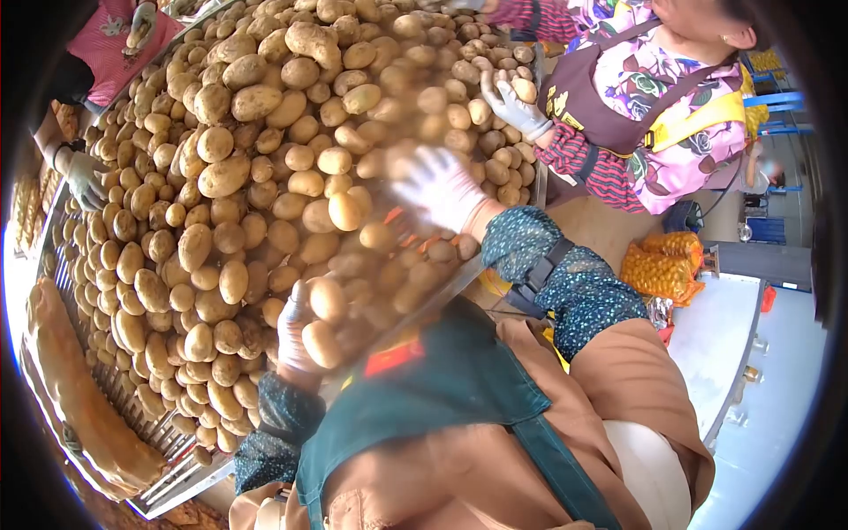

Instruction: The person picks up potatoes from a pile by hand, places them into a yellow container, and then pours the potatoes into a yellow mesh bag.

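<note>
A wide pile of potatoes [223, 175] covers a slatted metal table [150, 389]. My left hand [291, 331], in a pale glove, is at the pile's near side and holds two potatoes [321, 344] against its fingers. To the right, my right hand [437, 190], in a white glove, is over the pile with its fingers spread and nothing in it; motion blurs the fingertips. Between my hands, several potatoes are blurred, and some orange-red pieces [406, 231] show among them.
Across the table at the right, a co-worker's gloved hand [517, 106] holds a potato. Other gloved hands are at the left edge [87, 179] and top left [141, 26]. A torn brown padded roll [75, 389] lines the left side. Net bags of potatoes [662, 269] stand behind at right.
</note>
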Available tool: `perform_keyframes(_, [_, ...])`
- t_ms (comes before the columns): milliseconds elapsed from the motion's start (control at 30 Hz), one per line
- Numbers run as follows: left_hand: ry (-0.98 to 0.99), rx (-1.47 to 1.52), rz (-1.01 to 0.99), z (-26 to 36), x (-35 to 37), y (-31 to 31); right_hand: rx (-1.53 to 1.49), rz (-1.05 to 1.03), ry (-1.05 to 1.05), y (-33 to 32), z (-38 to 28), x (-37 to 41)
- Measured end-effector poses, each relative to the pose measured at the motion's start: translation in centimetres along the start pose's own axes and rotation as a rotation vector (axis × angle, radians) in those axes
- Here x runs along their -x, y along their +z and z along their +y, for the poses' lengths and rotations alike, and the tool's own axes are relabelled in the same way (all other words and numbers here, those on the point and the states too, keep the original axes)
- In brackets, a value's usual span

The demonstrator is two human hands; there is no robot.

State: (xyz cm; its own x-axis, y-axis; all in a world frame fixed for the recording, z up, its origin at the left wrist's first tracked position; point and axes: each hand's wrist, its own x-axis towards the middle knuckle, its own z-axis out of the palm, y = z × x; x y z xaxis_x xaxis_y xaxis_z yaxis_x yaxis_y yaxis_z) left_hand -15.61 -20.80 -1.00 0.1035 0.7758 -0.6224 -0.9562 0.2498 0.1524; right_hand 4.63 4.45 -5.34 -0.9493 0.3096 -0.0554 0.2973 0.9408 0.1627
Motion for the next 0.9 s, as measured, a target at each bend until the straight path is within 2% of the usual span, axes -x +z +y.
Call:
perform_keyframes(67, [0.019, 0.041, 0.112, 0.1, 0.5, -1.7, -0.168, 0.017, 0.094, 0.5, 2.8, -0.2])
perform_keyframes(100, [0.038, 0.038, 0.089, 0.1, 0.8, -1.7, -0.138, 0.217, 0.175, 2.6, 3.8, 0.4])
perform_keyframes(133, [0.046, 0.049, 0.088, -0.1, 0.8, -2.1, -0.177, 0.044, 0.259, 3.3, 5.0, 0.4])
perform_keyframes(200, [0.070, 0.073, 0.090, -0.1, 0.7, -3.0, -0.161, 0.230, 0.358, 4.0, 5.8, -0.8])
perform_keyframes(233, [0.074, 0.094, 0.078, 0.0, 0.9, -3.2, -0.198, 0.227, 0.473, 3.8, 5.5, -1.4])
perform_keyframes(333, [0.086, 0.145, 0.059, 0.0, 1.0, -3.1, -0.141, 0.417, 0.478, 1.5, 3.4, -2.5])
perform_keyframes(367, [0.094, 0.145, 0.058, 0.1, 0.9, -3.1, -0.147, 0.322, 0.431, -0.1, 1.6, -2.3])
perform_keyframes(400, [0.104, 0.145, 0.056, 0.2, 0.8, -3.0, -0.106, 0.095, 0.273, 0.9, 0.7, -2.2])
perform_keyframes(433, [0.103, 0.130, 0.079, 0.3, 0.7, -3.1, -0.287, 0.170, 0.061, -0.4, -1.0, -1.4])
perform_keyframes(467, [0.103, 0.101, 0.072, 0.3, 0.5, -3.6, -0.560, 0.196, -0.014, 1.0, -4.6, -0.4])
perform_keyframes(500, [0.104, 0.071, 0.067, 0.3, 0.1, -3.9, -0.675, 0.186, 0.067, 1.2, -6.2, -0.7])
perform_keyframes(600, [0.102, 0.031, 0.067, 0.5, -0.1, -3.7, -0.830, -0.213, 0.383, 1.5, -6.5, -2.1])
perform_keyframes(667, [0.093, 0.039, 0.052, 0.5, 0.0, -3.1, -0.915, -0.183, 0.357, 3.8, -6.1, -2.4])
perform_keyframes(733, [0.065, 0.088, 0.073, 0.5, 0.0, -2.4, -0.974, -0.215, 0.387, 3.2, -6.1, -2.2])
perform_keyframes(867, [0.066, 0.145, 0.109, 0.7, 0.8, 0.1, -0.768, -0.373, 0.530, 2.2, -7.4, -2.6])
perform_keyframes(900, [0.085, 0.090, 0.104, 0.8, 0.8, -0.8, -0.743, -0.442, 0.500, 1.7, -7.3, -2.9])
